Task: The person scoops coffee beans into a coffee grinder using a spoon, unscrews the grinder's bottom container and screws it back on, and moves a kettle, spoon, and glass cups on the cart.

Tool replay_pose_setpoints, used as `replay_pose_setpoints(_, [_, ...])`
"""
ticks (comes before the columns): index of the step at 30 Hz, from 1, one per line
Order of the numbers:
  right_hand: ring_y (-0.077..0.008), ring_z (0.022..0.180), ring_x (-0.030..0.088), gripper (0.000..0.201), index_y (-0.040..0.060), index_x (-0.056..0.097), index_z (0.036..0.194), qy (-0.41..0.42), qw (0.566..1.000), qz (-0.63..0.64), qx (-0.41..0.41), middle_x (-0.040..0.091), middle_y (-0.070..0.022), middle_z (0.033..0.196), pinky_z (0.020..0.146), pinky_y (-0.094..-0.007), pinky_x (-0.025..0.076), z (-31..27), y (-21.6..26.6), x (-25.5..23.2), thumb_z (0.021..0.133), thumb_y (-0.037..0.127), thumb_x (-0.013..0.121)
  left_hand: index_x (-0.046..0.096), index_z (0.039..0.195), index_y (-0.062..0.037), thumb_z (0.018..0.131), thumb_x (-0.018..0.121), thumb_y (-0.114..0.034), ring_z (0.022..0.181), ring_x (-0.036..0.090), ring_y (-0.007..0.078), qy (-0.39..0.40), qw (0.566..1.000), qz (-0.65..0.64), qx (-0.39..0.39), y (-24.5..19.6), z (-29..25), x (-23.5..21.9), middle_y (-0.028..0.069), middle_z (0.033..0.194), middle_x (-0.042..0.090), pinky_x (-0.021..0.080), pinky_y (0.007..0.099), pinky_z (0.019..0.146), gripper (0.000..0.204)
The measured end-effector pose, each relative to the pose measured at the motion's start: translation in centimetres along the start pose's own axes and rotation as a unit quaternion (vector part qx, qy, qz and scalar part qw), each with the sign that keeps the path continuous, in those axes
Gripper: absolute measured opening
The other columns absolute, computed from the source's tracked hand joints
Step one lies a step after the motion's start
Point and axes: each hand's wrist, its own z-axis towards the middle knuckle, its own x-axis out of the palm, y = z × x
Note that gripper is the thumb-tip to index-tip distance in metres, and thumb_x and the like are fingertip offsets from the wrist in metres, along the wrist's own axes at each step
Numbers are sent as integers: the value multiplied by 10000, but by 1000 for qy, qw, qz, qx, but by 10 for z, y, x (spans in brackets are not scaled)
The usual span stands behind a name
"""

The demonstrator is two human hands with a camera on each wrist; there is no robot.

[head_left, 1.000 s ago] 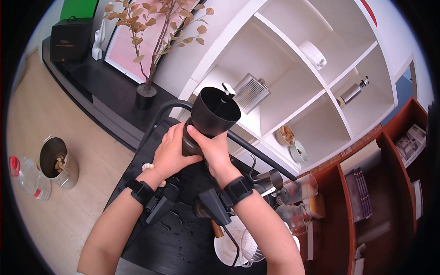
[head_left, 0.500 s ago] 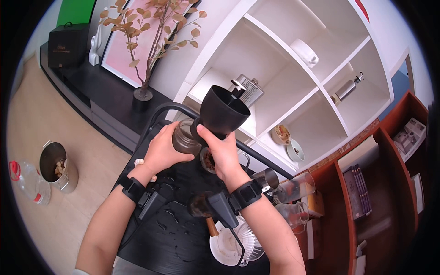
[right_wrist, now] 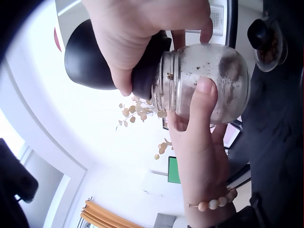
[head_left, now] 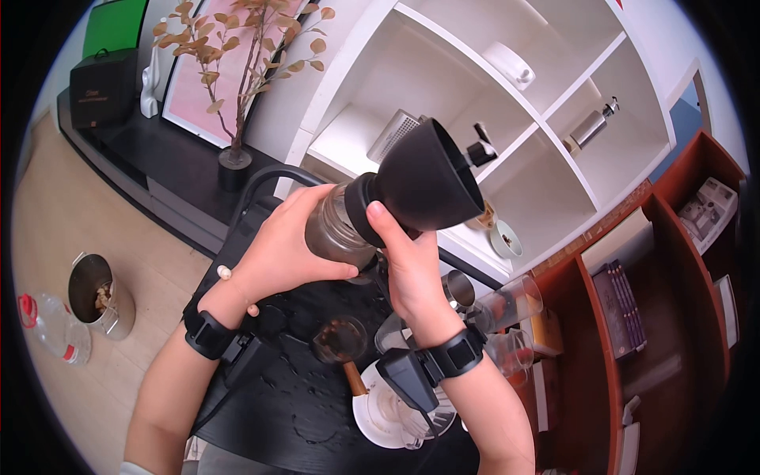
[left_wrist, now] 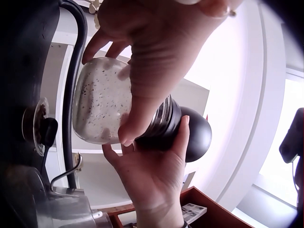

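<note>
while both hands are up off the table, i see my left hand (head_left: 277,257) wrapped round the glass jar (head_left: 336,231) of a hand coffee grinder, fingers over the top and thumb curled under it; left wrist view shows the thumb across the glass w/ the fingertips on the far side. glass is smudged w/ dark grounds inside. right hand (head_left: 408,273) grips the black collar where the jar meets the grinder's black funnel top (head_left: 427,184), thumb pressed on the collar edge, fingers curled round the back. the whole thing is tipped nearly sideways, funnel mouth toward the white shelf unit (head_left: 507,119), jar end toward me, held above the black table (head_left: 277,396).

crank knob (head_left: 480,150) sticks out past the funnel rim. in the right wrist view the metal thread ring (right_wrist: 164,80) shows btw jar and collar; can't tell if it's screwed tight or loose.

below the hands on the table: a white dripper (head_left: 396,416) w/ paper filter, a small dark-glass cup (head_left: 339,339) w/ wooden handle, a steel pitcher (head_left: 459,289) and clear glass vessels (head_left: 514,305) just right of my wrist. table surface has water drops. on the floor, left, a metal bucket (head_left: 95,289) and a plastic bottle (head_left: 47,328). a potted branch (head_left: 237,79) stands on the low dark cabinet behind.
</note>
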Motion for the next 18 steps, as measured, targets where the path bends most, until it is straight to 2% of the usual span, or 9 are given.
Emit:
replay_pose_setpoints(5, [-134, 943, 466, 411, 2, 450, 1061, -33, 999, 42, -3, 501, -70, 1013, 834, -269, 353, -25, 16, -15, 730, 160, 637, 374, 1147, -7, 496, 765, -268, 1046, 430, 262, 36, 999, 9, 35, -24, -8, 5, 134, 1089, 441, 349, 325, 883, 803])
replay_pose_setpoints(10, [-99, 850, 501, 310, -6, 513, 975, -54, 997, 10, -58, 531, -42, 939, 765, -233, 398, -62, 38, -32, 717, 102, 645, 378, 1149, -17, 508, 762, -274, 1046, 425, 254, 93, 994, -52, 37, -46, -19, 15, 130, 1097, 430, 340, 320, 890, 790])
replay_pose_setpoints(15, [-105, 851, 496, 332, 5, 521, 974, -98, 990, 1, -97, 528, -36, 940, 755, -242, 404, -101, 53, -48, 687, 84, 670, 381, 1150, -27, 508, 761, -262, 1049, 421, 265, 133, 989, -10, 60, -67, -29, 21, 125, 1114, 436, 330, 331, 897, 782])
replay_pose_setpoints(18, [-126, 886, 491, 418, 20, 511, 1011, -151, 977, -1, -151, 516, -40, 979, 780, -253, 395, -115, 59, -63, 642, 82, 698, 384, 1152, -40, 509, 756, -249, 1047, 415, 270, 140, 988, 26, 53, -77, -35, 21, 116, 1123, 441, 322, 338, 902, 771])
